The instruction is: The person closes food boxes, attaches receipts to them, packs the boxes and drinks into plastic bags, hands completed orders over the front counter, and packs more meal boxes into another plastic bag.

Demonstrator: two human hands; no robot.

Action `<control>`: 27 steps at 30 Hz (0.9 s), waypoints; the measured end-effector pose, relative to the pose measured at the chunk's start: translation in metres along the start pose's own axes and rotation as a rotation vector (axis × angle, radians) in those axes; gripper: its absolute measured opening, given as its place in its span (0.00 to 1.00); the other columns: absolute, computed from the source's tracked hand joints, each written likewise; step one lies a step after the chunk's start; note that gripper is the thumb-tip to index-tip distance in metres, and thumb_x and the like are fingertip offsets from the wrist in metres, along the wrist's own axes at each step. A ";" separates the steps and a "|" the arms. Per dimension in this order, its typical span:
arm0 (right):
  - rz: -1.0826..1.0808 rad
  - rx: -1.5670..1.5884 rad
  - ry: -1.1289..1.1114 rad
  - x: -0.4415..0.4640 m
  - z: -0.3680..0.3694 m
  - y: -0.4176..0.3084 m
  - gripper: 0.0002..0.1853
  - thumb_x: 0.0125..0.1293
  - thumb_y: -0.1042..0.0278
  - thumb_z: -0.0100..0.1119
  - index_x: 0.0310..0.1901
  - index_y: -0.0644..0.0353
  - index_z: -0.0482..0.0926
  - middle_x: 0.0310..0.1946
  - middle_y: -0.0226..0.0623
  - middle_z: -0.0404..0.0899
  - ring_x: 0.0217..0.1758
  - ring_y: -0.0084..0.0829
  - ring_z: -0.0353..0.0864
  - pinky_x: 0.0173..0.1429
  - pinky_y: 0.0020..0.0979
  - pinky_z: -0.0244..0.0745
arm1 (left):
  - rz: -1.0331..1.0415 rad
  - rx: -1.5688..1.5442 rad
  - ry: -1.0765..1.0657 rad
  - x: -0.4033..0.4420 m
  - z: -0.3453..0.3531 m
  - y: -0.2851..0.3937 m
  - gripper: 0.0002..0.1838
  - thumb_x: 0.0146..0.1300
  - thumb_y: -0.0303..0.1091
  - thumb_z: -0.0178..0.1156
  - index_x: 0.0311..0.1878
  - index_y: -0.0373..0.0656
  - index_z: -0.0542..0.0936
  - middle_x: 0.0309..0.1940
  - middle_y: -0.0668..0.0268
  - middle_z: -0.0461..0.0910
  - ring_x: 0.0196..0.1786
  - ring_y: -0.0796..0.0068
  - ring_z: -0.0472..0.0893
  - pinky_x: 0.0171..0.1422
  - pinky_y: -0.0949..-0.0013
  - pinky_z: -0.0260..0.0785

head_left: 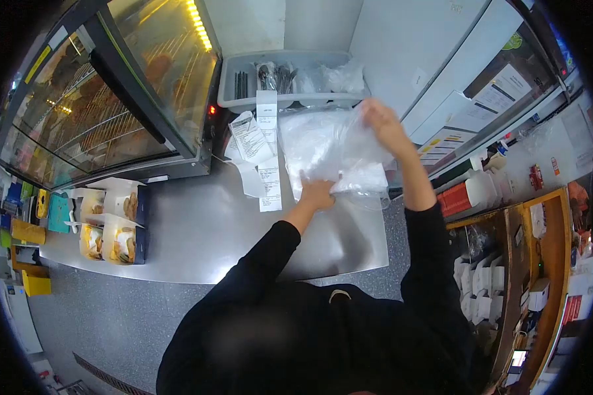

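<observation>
A stack of clear and white plastic bags (305, 141) lies on the steel counter in front of the plastic tub. My right hand (385, 126), somewhat blurred, is raised at the stack's right side, its fingers closed on a lifted sheet of clear plastic bag (349, 141). At the near edge of the stack, my left hand (317, 195) has its fingers bent around the lower part of the plastic. Its fingertips are partly hidden. Long printed receipts (267, 164) lie just left of the bags, some overlapping.
Open food boxes (122, 220) stand on the left of the steel counter (197, 227), beneath a lit glass warming cabinet (155, 79). A plastic tub (310, 99) with cutlery sits at the back. Wooden shelves (517, 257) with stacked cartons stand at right.
</observation>
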State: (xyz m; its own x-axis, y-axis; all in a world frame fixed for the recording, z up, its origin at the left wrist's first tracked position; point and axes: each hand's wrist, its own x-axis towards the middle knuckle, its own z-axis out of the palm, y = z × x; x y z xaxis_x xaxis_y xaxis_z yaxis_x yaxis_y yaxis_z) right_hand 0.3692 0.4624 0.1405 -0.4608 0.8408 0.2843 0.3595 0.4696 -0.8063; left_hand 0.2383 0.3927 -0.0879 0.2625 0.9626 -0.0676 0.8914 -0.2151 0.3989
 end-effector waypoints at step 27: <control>0.342 1.349 0.049 -0.060 0.049 -0.072 0.13 0.55 0.73 0.53 0.42 0.67 0.70 0.44 0.43 0.72 0.52 0.37 0.70 0.49 0.40 0.70 | 0.215 -1.760 0.735 -0.196 -0.202 -0.041 0.22 0.55 0.44 0.58 0.46 0.36 0.69 0.38 0.60 0.74 0.39 0.66 0.78 0.42 0.65 0.74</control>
State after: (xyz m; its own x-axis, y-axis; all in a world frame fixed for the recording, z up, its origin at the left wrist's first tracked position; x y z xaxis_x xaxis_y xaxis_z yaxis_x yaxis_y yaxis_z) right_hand 0.3311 0.3650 0.1561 -0.4713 0.8814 -0.0313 -0.6167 -0.3548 -0.7027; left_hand 0.0755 0.2463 0.0938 -0.3036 0.9178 0.2558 -0.5772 -0.3908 0.7170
